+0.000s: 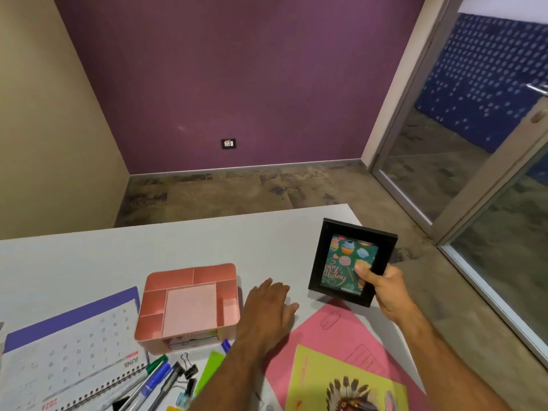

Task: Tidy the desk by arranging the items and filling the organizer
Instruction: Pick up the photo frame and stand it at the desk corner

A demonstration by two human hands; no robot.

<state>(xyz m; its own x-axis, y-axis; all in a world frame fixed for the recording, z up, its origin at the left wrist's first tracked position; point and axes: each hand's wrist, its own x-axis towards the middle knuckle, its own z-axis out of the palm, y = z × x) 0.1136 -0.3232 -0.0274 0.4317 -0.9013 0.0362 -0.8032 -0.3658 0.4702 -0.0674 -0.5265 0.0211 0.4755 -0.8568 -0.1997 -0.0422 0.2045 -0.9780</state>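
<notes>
1. Two hands are at work: the right hand (pixel 385 289) pinches the black picture frame (pixel 353 262) at its lower right corner, thumb on the front and fingers behind, holding it upright above the tabletop (pixel 178 241) near the far right edge.
2. That frame looks stiff and light, but its glazed front is probably fragile; gripping the rim is safer than pressing the glass.
3. Beside the pink organizer (pixel 189 304), the left hand (pixel 269 307) rests flat, fingers straight and close together.
4. Pens (pixel 154 378), binder clips (pixel 189 369), a calendar (pixel 74 345) and coloured papers (pixel 341 336) lie on the smooth white tabletop.
5. Beyond are a purple wall (pixel 237 84), mottled floor (pixel 237 188) and glass door (pixel 489 143).
</notes>
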